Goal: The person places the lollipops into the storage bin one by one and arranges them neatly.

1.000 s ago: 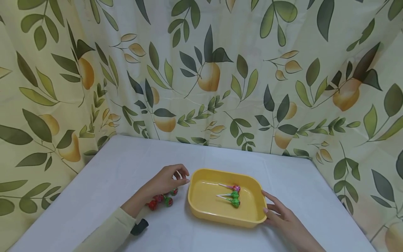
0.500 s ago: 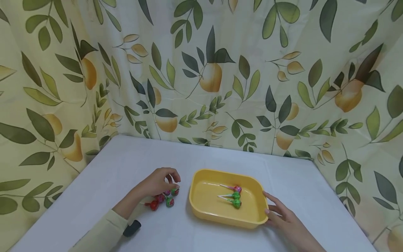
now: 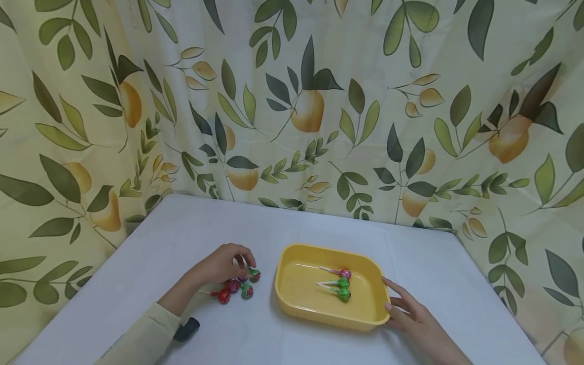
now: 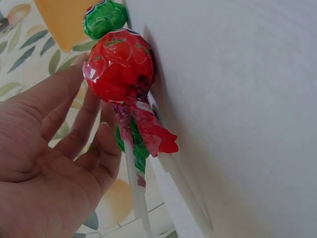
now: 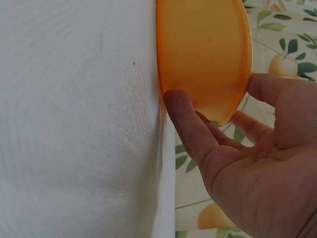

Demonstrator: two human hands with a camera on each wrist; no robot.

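My left hand hovers over several wrapped lollipops at the left, its thumb and fingers loosely curved around the far green lollipop with a gap between them. A red lollipop and another green one lie nearer; the left wrist view has the red lollipop in front of the fingers, hiding some fingertips. My right hand holds the right end of a yellow tray, thumb and fingers on its wall and rim. Inside lie a pink lollipop and two green lollipops, sticks pointing left.
A white cloth covers the table, which runs back to a fruit-and-leaf patterned curtain. A black device sits by the left sleeve. The tray's raised rim stands to the right of the loose lollipops.
My left hand has moved left and slightly down from beside the tray's rim to the far green lollipop. The right hand keeps its place on the tray.
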